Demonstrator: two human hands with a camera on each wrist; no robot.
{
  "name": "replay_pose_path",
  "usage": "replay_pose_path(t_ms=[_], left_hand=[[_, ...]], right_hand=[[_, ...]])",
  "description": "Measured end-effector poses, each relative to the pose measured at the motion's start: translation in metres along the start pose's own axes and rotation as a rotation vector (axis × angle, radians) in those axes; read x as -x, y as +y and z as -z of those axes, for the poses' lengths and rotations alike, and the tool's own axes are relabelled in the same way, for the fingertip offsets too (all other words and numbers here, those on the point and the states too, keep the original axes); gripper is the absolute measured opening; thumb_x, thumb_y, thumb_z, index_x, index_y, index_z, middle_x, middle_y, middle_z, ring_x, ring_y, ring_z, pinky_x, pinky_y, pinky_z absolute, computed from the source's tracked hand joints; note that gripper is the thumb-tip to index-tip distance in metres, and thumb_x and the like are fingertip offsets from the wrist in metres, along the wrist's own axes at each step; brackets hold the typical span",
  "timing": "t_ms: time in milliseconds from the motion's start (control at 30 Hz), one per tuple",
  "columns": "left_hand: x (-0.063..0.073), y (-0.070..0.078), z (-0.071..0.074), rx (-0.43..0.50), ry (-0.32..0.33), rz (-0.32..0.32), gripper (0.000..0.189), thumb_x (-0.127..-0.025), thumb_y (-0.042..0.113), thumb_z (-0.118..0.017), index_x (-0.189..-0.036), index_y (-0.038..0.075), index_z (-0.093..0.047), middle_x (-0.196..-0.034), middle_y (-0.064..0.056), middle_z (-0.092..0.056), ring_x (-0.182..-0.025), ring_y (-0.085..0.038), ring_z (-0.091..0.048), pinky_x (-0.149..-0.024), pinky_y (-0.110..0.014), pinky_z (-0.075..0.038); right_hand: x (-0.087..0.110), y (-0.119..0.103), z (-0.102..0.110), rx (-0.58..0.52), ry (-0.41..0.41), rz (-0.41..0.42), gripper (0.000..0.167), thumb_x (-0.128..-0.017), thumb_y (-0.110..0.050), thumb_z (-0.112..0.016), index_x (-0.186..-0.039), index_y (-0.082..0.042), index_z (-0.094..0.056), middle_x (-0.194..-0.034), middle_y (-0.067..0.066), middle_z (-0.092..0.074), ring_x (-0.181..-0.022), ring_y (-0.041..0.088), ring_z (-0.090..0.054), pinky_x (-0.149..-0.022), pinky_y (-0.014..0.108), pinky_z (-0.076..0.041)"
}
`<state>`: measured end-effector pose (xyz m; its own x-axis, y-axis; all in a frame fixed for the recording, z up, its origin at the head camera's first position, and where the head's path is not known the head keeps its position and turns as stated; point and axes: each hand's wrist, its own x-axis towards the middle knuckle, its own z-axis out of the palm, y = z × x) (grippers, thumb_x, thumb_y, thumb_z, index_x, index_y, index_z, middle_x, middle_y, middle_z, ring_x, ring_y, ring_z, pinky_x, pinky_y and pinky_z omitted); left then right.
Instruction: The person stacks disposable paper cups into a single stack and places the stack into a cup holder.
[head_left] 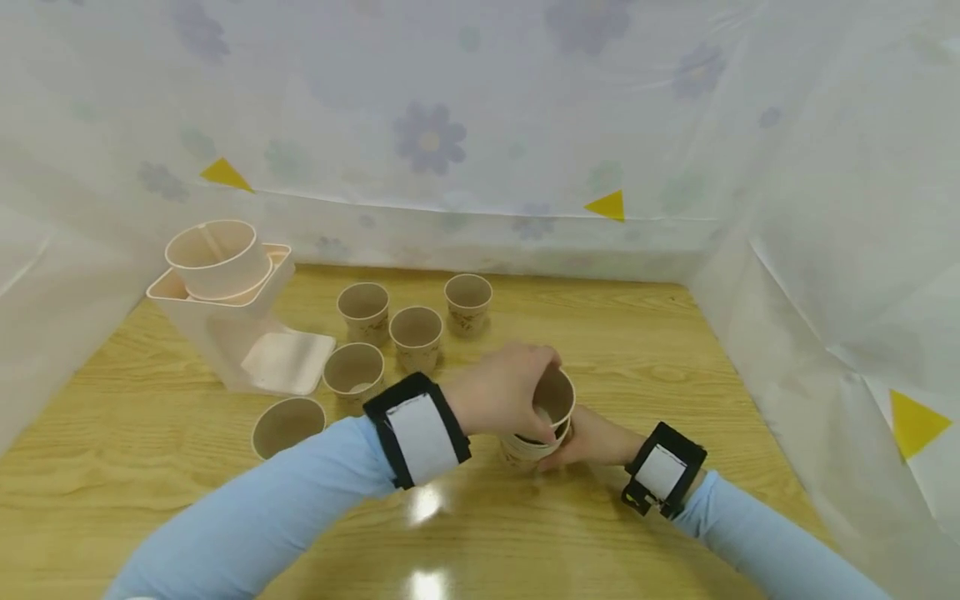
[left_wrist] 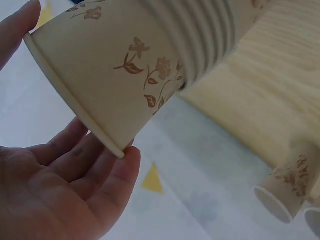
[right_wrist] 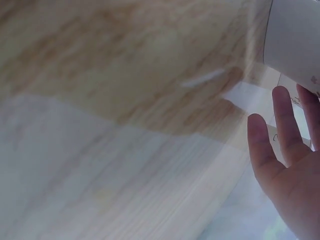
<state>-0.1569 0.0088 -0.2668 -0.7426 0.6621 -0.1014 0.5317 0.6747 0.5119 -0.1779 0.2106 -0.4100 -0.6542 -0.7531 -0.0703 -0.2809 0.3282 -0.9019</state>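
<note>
My left hand pinches the rim of the top paper cup, a beige one printed with brown flowers. That cup stands partly out of the stack of paper cups, whose several rims show as close ridges in the left wrist view. Around the right side of the stack my right hand holds it upright on the table. The right wrist view catches the right fingers beside the stack, which is cut off at that frame's edge.
Single paper cups stand left of the stack, among them a front one near my left sleeve and a back one. A pale plastic stand with a round container occupies the table's left. Flower-printed sheeting encloses the back and sides.
</note>
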Motion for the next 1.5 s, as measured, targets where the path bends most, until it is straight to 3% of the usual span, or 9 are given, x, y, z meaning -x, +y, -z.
replay_pose_path(t_ms=[300,433,600,767,900,1067,1167,1267,1500], left_hand=[[-0.003,-0.011,-0.032,-0.105,-0.004,0.025,0.07,-0.067,0.033,-0.083,-0.124,0.009,-0.052,-0.112,-0.004,-0.061,-0.102,-0.018,-0.056,-0.085,-0.029,-0.047],[0.008,-0.017,-0.036,-0.044,0.022,0.057,0.082,-0.07,0.04,-0.079,-0.136,0.006,-0.043,-0.128,-0.008,-0.056,-0.118,-0.023,-0.052,-0.099,-0.037,-0.043],[0.049,-0.036,-0.011,-0.091,0.152,0.182,0.069,-0.077,0.044,-0.072,-0.129,0.005,-0.05,-0.125,-0.01,-0.059,-0.113,-0.028,-0.056,-0.097,-0.043,-0.044],[0.108,-0.089,0.011,-0.262,0.314,0.37,0.058,-0.074,0.046,-0.073,-0.105,0.0,-0.059,-0.094,-0.012,-0.064,-0.084,-0.029,-0.06,-0.073,-0.044,-0.049],[0.142,-0.128,0.004,-0.282,0.29,0.499,0.078,-0.069,0.057,-0.072,-0.103,-0.01,-0.054,-0.09,-0.024,-0.058,-0.082,-0.039,-0.056,-0.069,-0.049,-0.047],[0.155,-0.145,-0.007,-0.246,0.264,0.56,0.076,-0.065,0.05,-0.075,-0.104,-0.011,-0.052,-0.091,-0.028,-0.055,-0.084,-0.044,-0.052,-0.061,-0.051,-0.047],[0.157,-0.144,-0.005,-0.239,0.271,0.562,0.066,-0.066,0.041,-0.075,-0.103,-0.009,-0.052,-0.091,-0.025,-0.055,-0.084,-0.043,-0.051,-0.059,-0.051,-0.046],[0.154,-0.129,0.008,-0.248,0.307,0.497,0.064,-0.068,0.038,-0.076,-0.106,-0.008,-0.053,-0.096,-0.025,-0.056,-0.087,-0.043,-0.051,-0.065,-0.051,-0.046],[0.104,-0.048,0.046,-0.126,0.383,0.225,0.074,-0.073,0.048,-0.074,-0.13,0.007,-0.051,-0.122,-0.015,-0.054,-0.112,-0.035,-0.045,-0.088,-0.048,-0.046]], right_hand=[[0.002,-0.001,-0.003,0.072,0.012,-0.067,0.06,-0.076,-0.02,-0.077,-0.125,0.001,-0.049,-0.118,0.015,-0.059,-0.1,0.002,-0.054,-0.087,0.022,-0.047],[0.002,-0.002,-0.006,0.054,0.014,-0.057,0.064,-0.075,-0.019,-0.077,-0.128,0.001,-0.048,-0.12,0.016,-0.058,-0.104,0.01,-0.054,-0.089,0.023,-0.046],[-0.001,-0.003,-0.008,0.064,0.058,-0.034,0.075,-0.071,-0.019,-0.081,-0.134,-0.001,-0.043,-0.128,0.017,-0.054,-0.115,0.023,-0.052,-0.097,0.025,-0.041],[0.001,-0.003,-0.007,0.082,0.081,-0.032,0.08,-0.07,-0.019,-0.082,-0.136,-0.003,-0.04,-0.13,0.017,-0.053,-0.118,0.026,-0.05,-0.099,0.028,-0.039],[0.004,-0.002,-0.004,0.1,0.083,-0.037,0.08,-0.07,-0.021,-0.082,-0.136,-0.003,-0.041,-0.13,0.016,-0.053,-0.117,0.019,-0.051,-0.098,0.027,-0.04],[0.002,-0.002,-0.002,0.09,0.081,-0.029,0.08,-0.069,-0.02,-0.082,-0.135,-0.002,-0.041,-0.129,0.017,-0.053,-0.117,0.016,-0.051,-0.099,0.025,-0.039],[0.0,-0.002,-0.002,0.086,0.079,-0.026,0.079,-0.07,-0.02,-0.082,-0.135,-0.001,-0.042,-0.129,0.017,-0.054,-0.116,0.013,-0.051,-0.099,0.024,-0.038],[0.001,-0.003,-0.003,0.082,0.074,-0.032,0.079,-0.07,-0.02,-0.082,-0.135,-0.001,-0.042,-0.129,0.017,-0.054,-0.116,0.013,-0.051,-0.099,0.024,-0.039],[-0.001,-0.003,-0.002,0.12,0.069,-0.044,0.078,-0.069,-0.021,-0.082,-0.134,-0.003,-0.044,-0.128,0.015,-0.055,-0.117,0.023,-0.052,-0.099,0.029,-0.04]])
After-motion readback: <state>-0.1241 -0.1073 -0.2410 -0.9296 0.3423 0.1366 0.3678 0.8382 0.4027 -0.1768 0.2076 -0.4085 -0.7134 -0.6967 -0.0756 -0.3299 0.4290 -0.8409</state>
